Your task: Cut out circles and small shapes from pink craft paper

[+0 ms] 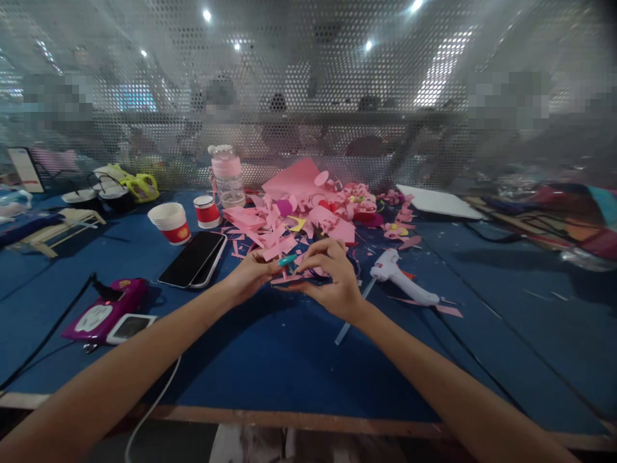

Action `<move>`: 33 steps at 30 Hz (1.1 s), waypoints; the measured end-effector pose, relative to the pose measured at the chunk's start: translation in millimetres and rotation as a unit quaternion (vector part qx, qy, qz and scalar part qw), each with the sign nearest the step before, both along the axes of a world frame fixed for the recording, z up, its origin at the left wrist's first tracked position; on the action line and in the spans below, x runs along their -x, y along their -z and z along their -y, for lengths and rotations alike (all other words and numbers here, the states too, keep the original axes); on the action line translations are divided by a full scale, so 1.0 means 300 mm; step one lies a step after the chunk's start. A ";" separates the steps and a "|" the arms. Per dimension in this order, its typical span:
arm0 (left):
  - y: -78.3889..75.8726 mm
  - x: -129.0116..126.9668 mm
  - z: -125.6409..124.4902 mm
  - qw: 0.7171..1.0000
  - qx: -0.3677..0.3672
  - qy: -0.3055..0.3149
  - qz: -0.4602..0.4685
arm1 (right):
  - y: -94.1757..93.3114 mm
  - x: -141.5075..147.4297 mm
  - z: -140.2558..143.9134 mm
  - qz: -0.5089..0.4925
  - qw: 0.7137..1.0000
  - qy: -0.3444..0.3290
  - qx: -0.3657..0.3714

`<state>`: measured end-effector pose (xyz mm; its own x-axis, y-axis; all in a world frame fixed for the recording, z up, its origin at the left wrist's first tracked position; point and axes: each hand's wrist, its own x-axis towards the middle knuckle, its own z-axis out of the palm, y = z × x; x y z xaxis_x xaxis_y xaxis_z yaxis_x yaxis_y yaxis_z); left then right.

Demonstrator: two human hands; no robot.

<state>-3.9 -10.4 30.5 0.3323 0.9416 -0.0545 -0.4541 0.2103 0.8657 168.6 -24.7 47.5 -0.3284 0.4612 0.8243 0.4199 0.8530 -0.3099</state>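
Observation:
My left hand (248,278) and my right hand (335,280) meet just above the blue table, in front of a heap of pink cut pieces (296,180). A thin pink strip (285,280) lies between their fingertips, and both hands are closed on it. At the tip of my left thumb is a glossy teal bit (288,260); whether it is a nail or a separate piece I cannot tell. My right thumb is under the strip, with the fingers curled above. To the right of my right hand lies a white glue gun (402,280) with a clear glue stick (357,312).
Left of the heap stand a pink-topped bottle (226,173), a red-and-white cup (207,212) and stacked paper cups (169,222). Two phones (195,260) overlap nearby. A purple power strip (108,312) with cables lies front left. A perforated metal screen (308,83) rises behind.

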 end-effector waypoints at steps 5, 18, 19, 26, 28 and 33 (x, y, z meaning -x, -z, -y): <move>0.002 0.001 -0.003 1.000 -0.017 0.004 0.008 | -0.011 0.008 0.014 -0.025 0.999 -0.006 0.041; 0.006 0.001 0.001 0.999 -0.044 0.017 -0.017 | -0.006 0.003 0.015 0.008 1.000 0.002 0.030; 0.007 0.002 0.000 0.998 -0.048 0.019 -0.019 | -0.007 0.003 0.016 0.014 1.000 0.003 0.025; 0.011 0.004 -0.001 0.998 -0.052 0.025 -0.021 | -0.009 0.004 0.023 0.038 0.999 0.001 0.004; 0.008 0.002 0.000 0.998 -0.049 0.024 -0.020 | -0.009 0.006 0.024 0.037 0.999 0.003 0.001; -0.008 -0.004 0.010 0.998 -0.048 0.021 -0.032 | -0.002 0.007 0.023 0.042 0.999 0.013 0.006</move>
